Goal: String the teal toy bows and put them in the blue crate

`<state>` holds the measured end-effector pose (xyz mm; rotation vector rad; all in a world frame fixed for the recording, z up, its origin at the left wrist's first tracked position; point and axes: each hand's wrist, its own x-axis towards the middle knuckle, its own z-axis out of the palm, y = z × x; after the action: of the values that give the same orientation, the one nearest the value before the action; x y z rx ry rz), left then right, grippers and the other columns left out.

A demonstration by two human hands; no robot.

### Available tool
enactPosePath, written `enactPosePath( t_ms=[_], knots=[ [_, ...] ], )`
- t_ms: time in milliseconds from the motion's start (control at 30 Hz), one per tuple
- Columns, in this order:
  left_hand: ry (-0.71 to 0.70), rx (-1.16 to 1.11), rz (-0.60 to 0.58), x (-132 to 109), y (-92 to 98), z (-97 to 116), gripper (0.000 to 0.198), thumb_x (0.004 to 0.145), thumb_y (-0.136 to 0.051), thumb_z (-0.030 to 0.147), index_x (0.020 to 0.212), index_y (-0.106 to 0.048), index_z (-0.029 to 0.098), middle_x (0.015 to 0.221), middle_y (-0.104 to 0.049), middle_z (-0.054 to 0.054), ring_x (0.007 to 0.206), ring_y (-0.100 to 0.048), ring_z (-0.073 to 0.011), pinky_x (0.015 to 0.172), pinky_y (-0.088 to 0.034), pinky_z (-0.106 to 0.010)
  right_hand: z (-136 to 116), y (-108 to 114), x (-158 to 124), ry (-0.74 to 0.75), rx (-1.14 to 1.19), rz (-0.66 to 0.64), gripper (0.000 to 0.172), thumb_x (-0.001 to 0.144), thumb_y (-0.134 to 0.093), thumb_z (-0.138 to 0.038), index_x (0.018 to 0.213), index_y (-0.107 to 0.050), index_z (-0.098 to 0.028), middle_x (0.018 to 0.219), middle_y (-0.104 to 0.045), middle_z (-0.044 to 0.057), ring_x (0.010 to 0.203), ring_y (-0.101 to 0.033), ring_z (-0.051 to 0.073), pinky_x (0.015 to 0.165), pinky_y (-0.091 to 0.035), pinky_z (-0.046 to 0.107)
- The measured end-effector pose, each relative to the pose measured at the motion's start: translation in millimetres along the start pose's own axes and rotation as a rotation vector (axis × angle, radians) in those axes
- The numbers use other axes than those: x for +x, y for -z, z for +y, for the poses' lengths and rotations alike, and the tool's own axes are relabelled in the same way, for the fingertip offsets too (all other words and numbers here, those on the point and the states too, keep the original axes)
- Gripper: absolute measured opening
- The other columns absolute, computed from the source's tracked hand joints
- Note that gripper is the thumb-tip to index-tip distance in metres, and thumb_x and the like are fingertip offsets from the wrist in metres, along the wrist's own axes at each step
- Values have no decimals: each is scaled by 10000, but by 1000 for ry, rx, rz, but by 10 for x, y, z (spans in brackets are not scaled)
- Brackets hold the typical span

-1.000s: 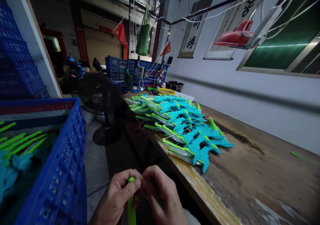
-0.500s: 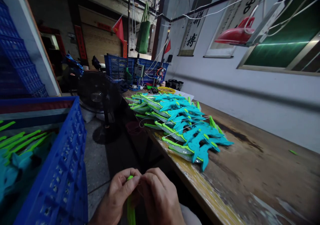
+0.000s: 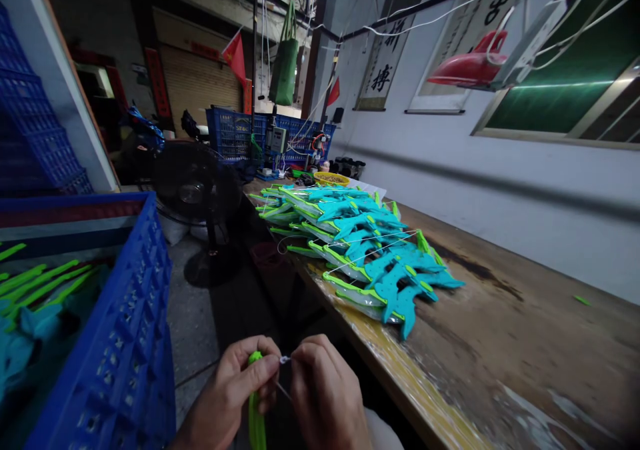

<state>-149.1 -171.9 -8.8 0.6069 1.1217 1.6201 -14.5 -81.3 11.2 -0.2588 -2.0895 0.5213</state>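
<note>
At the bottom centre, my left hand (image 3: 240,383) is closed round the top of a green plastic piece (image 3: 257,417), which hangs down below it. A small white string loop (image 3: 285,359) shows between my two hands, at the left fingertips. My right hand (image 3: 327,387) is pinched at the loop's right end, and a strand runs beneath towards its fingers. Beyond the hands, a pile of turquoise and green toy bows (image 3: 370,237) with white strings lies on the wooden table (image 3: 490,343).
A blue crate (image 3: 120,323) with green and turquoise parts stands on the left. Behind it is a black fan (image 3: 193,190). A yellow tray (image 3: 331,179) sits at the table's far end. A red lamp (image 3: 470,67) hangs at the upper right.
My hands have moved slightly apart, and the white string loop now shows between them. The green piece has shifted slightly left with my left hand.
</note>
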Motion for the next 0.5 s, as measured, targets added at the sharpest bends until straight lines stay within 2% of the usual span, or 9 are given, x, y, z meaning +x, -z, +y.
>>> enactPosePath(
  t_ms=[167, 233, 333, 433, 500],
  knots=[
    [-2, -29, 27, 13, 32, -83, 323, 759, -809, 478, 788, -680, 184, 597, -487, 43, 547, -439, -98, 543, -361, -219, 1, 18, 39, -37, 84, -148, 149, 999, -495, -125, 1096, -593, -182, 923, -618, 68, 748, -643, 149, 651, -533, 224],
    [-6, 5, 20, 12, 39, -98, 326, 772, -793, 494, 819, -690, 187, 594, -475, 47, 545, -431, -100, 542, -362, -220, 22, 16, 57, -56, 82, -191, 129, 1017, -517, -180, 1035, -645, -192, 879, -621, 49, 699, -639, 138, 623, -513, 216],
    [-42, 154, -11, 16, 43, -103, 369, 825, -719, 531, 742, -647, 179, 587, -462, 39, 532, -403, -105, 517, -341, -224, 32, 64, 91, -86, 33, -265, 176, 994, -544, -153, 859, -653, -181, 801, -609, 28, 639, -613, 124, 579, -470, 209],
    [-61, 252, -12, 24, 49, -114, 407, 850, -670, 558, 692, -587, 193, 573, -457, 33, 533, -402, -119, 512, -331, -233, 21, 162, 111, -91, -131, -395, 136, 901, -594, -82, 802, -609, -174, 787, -599, 21, 632, -589, 130, 548, -433, 227],
    [-35, 263, -18, 32, 59, -123, 419, 833, -673, 584, 687, -572, 205, 574, -460, 29, 538, -407, -131, 515, -337, -242, 52, 198, 92, -17, -298, -478, 120, 837, -609, -69, 802, -575, -178, 788, -596, 21, 636, -567, 144, 538, -414, 252]
  ],
)
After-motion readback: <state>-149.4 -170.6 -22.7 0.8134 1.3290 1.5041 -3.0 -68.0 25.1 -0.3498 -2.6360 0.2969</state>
